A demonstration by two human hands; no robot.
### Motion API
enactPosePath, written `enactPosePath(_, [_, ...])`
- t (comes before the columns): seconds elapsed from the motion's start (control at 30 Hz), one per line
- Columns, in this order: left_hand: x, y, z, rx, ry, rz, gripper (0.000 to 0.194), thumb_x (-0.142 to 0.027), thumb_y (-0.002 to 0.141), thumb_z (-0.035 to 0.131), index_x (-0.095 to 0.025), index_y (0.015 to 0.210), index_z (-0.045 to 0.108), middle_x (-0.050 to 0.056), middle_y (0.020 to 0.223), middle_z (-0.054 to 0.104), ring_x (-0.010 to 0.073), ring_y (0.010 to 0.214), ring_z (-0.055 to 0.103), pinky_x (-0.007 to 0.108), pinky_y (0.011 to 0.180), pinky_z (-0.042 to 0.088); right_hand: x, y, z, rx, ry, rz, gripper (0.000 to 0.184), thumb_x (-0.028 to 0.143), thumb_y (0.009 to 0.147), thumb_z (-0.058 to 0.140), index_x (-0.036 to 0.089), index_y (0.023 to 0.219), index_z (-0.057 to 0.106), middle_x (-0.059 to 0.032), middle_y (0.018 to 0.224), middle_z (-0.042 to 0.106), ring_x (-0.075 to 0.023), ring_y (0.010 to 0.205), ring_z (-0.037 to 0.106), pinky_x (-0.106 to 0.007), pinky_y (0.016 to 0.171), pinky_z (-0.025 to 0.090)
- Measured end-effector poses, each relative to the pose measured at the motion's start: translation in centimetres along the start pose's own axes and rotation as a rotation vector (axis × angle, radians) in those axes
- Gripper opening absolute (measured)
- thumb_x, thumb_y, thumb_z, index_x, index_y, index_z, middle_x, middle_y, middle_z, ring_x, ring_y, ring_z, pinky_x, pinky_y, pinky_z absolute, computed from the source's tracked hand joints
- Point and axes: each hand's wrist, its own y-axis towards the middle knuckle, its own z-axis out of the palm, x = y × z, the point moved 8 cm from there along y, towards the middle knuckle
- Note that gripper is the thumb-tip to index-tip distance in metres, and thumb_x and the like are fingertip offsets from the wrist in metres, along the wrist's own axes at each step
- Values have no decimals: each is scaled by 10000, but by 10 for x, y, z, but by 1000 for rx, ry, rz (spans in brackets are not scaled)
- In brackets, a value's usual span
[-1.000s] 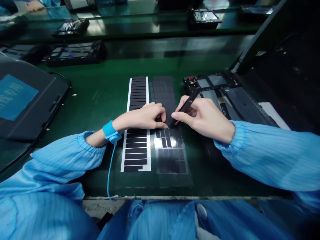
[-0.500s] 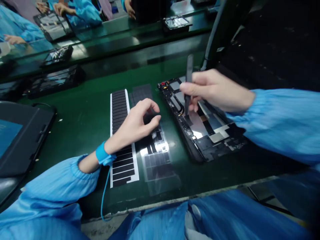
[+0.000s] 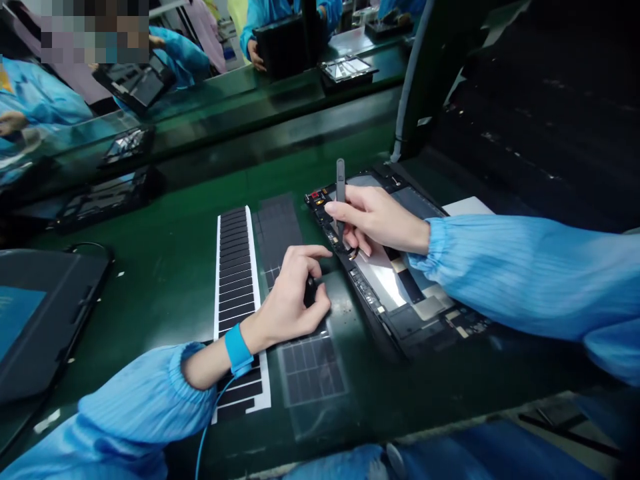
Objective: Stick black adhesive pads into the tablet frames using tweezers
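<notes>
My right hand (image 3: 373, 217) grips dark tweezers (image 3: 341, 177), held nearly upright. Their tips point down at the left edge of an opened tablet (image 3: 387, 273), whose inner boards and plates show. My left hand (image 3: 295, 293) hovers just left of the tablet, its fingers curled round something small and black (image 3: 311, 291) that is mostly hidden. Beneath that hand lies a clear sheet with dark rectangular pieces (image 3: 313, 370). Left of it is a white strip sheet (image 3: 235, 267) bearing rows of black stickers. A blue wrist strap (image 3: 239, 350) circles my left wrist.
A dark device with a blue screen (image 3: 23, 320) stands at the left on the green table (image 3: 165, 267). More opened tablets (image 3: 107, 200) sit along the line behind. Co-workers in blue sleeves (image 3: 185, 57) handle devices across the way. A grey cable (image 3: 407, 87) rises behind the tablet.
My right hand and the tweezers have shifted left, from the tablet's middle to its left edge. My left hand has come slightly nearer the tablet's edge. The view has tilted a little.
</notes>
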Motion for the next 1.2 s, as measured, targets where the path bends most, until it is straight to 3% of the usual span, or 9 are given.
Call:
enactPosePath(0.23, [-7, 0, 4, 52, -4, 85, 285, -19, 677, 480, -206, 836, 335, 101, 1098, 542, 219, 971, 474, 423, 797, 437, -1, 1, -1, -27, 1, -16, 265, 433, 865, 470, 179, 794, 442, 59, 412, 508, -79, 254, 439, -180, 239, 277])
enactPosePath(0.43, [-11, -1, 12, 164, 14, 127, 255, 22, 655, 439, -189, 776, 364, 91, 1080, 582, 200, 920, 465, 382, 775, 454, 2, -1, -2, -50, -53, 10, 219, 343, 882, 461, 187, 738, 408, 62, 402, 492, -86, 239, 430, -184, 228, 289])
enactPosePath(0.67, [-10, 0, 15, 178, 251, 110, 220, -37, 718, 454, -166, 884, 386, 157, 1231, 498, 262, 1081, 446, 446, 874, 422, 2, -1, -2, -69, 18, -60, 188, 367, 885, 449, 199, 808, 411, 74, 408, 495, -83, 239, 425, -182, 227, 273])
enactPosePath(0.9, [-38, -6, 26, 314, 354, 289, 130, -21, 748, 410, -137, 806, 427, 162, 1109, 558, 239, 980, 496, 373, 816, 478, -4, 3, -1, -39, 115, -36, 271, 428, 861, 478, 198, 771, 365, 75, 395, 493, -80, 226, 422, -169, 204, 267])
enactPosePath(0.97, [-38, -7, 24, 320, 313, 267, 141, -21, 744, 416, -139, 821, 427, 152, 1147, 551, 240, 1016, 489, 380, 836, 480, -5, 3, -1, -37, 130, -7, 263, 414, 869, 470, 195, 773, 359, 68, 392, 495, -86, 226, 426, -172, 203, 275])
enactPosePath(1.1, [-24, -5, 12, 186, 196, 73, 173, -46, 747, 425, -154, 882, 410, 173, 1251, 483, 251, 1180, 424, 439, 921, 454, -7, 3, -2, -33, 152, 27, 261, 395, 875, 466, 195, 759, 344, 61, 383, 495, -95, 228, 433, -173, 208, 293])
enactPosePath(1.2, [-22, -11, 19, 194, 84, -46, 183, -89, 768, 416, -161, 936, 409, 181, 1245, 483, 245, 1284, 349, 436, 970, 436, -8, 4, 1, -35, 158, 44, 265, 403, 868, 475, 197, 762, 346, 65, 385, 492, -98, 228, 433, -169, 205, 275])
